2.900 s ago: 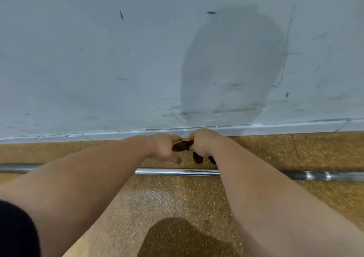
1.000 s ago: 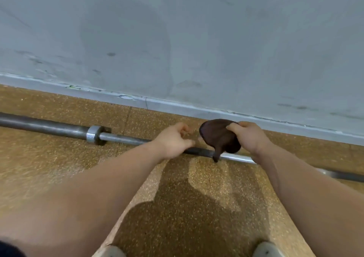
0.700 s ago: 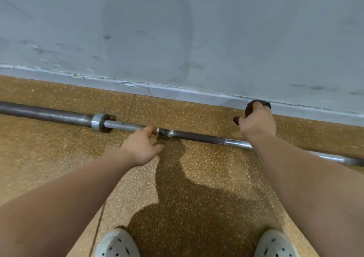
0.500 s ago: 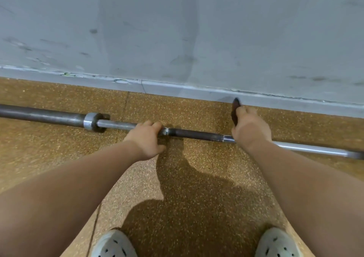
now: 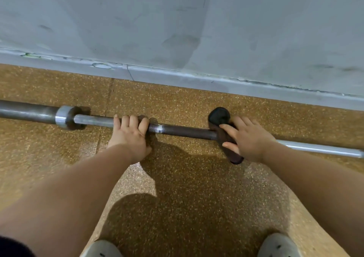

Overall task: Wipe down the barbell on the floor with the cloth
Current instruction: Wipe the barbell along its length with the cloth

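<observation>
A steel barbell (image 5: 183,131) lies on the brown speckled floor, running left to right, with a collar (image 5: 63,116) and a thick sleeve at the left. My left hand (image 5: 130,133) grips the shaft just right of the collar, fingers curled over it. A dark brown cloth (image 5: 222,126) is draped over the shaft further right. My right hand (image 5: 248,139) lies on the cloth and presses it onto the bar, fingers spread and nearly straight, thumb at the cloth's near side.
A grey wall (image 5: 177,20) with a baseboard (image 5: 197,79) stands close behind the bar. My two light shoes (image 5: 100,249) (image 5: 277,246) show at the bottom edge, on the floor (image 5: 177,187) in front of the bar.
My left hand came down and closed round the shaft. My right hand brought the cloth from above the bar down onto the shaft and now presses it there.
</observation>
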